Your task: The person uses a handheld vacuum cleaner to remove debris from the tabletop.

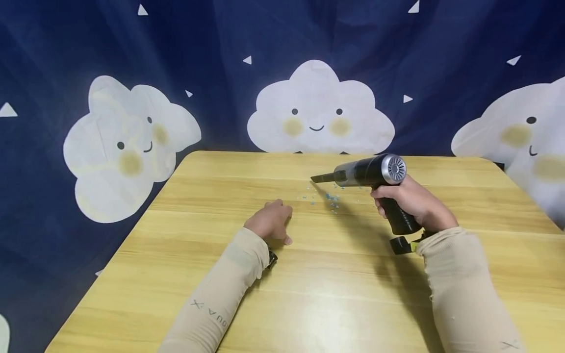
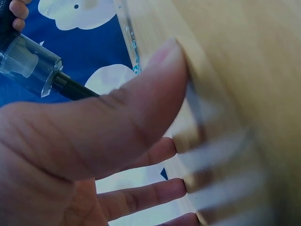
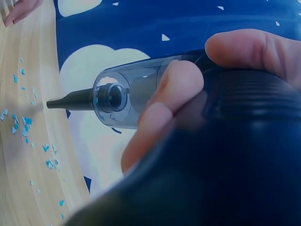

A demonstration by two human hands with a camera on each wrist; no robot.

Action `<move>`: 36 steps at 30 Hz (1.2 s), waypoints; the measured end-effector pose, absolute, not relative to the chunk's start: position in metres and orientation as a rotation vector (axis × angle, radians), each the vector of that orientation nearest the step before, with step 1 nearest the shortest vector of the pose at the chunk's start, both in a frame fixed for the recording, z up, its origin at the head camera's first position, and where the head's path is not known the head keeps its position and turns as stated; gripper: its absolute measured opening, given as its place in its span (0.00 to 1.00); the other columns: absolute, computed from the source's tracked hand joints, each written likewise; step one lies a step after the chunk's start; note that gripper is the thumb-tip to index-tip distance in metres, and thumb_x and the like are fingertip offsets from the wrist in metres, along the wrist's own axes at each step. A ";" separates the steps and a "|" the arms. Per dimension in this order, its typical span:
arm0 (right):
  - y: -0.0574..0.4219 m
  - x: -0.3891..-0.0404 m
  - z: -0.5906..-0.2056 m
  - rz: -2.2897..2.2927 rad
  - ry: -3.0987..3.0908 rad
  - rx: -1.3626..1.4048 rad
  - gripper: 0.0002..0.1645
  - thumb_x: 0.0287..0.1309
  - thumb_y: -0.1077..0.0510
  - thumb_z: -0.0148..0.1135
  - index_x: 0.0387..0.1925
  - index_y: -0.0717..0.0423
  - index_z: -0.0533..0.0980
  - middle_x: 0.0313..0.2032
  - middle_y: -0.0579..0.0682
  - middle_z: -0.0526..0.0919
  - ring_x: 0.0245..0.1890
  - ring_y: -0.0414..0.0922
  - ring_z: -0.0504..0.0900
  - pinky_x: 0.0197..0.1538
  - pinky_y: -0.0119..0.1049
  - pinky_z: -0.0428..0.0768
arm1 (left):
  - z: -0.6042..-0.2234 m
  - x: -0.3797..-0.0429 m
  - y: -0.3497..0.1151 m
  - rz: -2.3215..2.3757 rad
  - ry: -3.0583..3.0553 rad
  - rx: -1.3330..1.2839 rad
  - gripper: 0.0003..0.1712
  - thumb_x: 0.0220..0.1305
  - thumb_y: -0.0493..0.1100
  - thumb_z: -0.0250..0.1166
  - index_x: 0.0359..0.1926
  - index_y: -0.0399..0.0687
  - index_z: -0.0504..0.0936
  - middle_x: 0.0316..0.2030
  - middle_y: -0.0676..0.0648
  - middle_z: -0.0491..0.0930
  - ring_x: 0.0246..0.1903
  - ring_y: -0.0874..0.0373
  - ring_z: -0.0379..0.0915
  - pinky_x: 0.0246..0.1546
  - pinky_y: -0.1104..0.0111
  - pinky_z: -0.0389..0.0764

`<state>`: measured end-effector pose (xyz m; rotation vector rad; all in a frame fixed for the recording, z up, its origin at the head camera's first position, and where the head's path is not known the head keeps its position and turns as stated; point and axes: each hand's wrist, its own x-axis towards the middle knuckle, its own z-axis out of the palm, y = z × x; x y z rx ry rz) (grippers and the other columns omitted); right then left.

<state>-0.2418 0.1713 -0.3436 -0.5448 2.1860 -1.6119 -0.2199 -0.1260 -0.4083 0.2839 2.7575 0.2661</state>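
Observation:
My right hand grips the handle of a black handheld vacuum, its fingers curled round it. The vacuum has a clear dust chamber and a narrow dark nozzle that points left, above the table. Small blue and white paper scraps lie scattered on the wood below and beside the nozzle. To the left of the scraps, my left hand rests its fingertips on the tabletop. In the left wrist view its thumb and fingers are spread and hold nothing.
A light wooden table spans the view. Behind it hangs a dark blue curtain printed with white smiling clouds and small triangles. A black wrist strap sits by the right cuff.

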 end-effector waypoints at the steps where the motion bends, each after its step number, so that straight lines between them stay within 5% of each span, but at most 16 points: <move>1: 0.172 -0.242 -0.344 -1.611 2.186 -0.543 0.18 0.58 0.68 0.52 0.50 0.67 0.62 0.21 0.53 0.73 0.17 0.44 0.73 0.22 0.37 0.76 | -0.408 -0.220 -0.126 0.270 2.755 0.283 0.38 0.44 0.51 0.77 0.57 0.47 0.73 0.53 0.44 0.68 0.51 0.49 0.64 0.48 0.58 0.77; 21: 0.170 -0.240 -0.343 -1.585 2.204 -0.513 0.11 0.57 0.66 0.53 0.40 0.66 0.65 0.20 0.52 0.72 0.17 0.44 0.73 0.23 0.37 0.75 | -0.408 -0.220 -0.125 0.271 2.754 0.282 0.40 0.42 0.51 0.77 0.57 0.47 0.72 0.54 0.44 0.68 0.52 0.48 0.64 0.50 0.56 0.77; 36: 0.169 -0.241 -0.344 -1.580 2.202 -0.491 0.15 0.57 0.66 0.54 0.46 0.65 0.64 0.21 0.52 0.72 0.17 0.44 0.73 0.23 0.36 0.75 | -0.406 -0.217 -0.126 0.289 2.757 0.291 0.39 0.43 0.50 0.77 0.57 0.46 0.73 0.55 0.43 0.69 0.53 0.46 0.65 0.50 0.54 0.77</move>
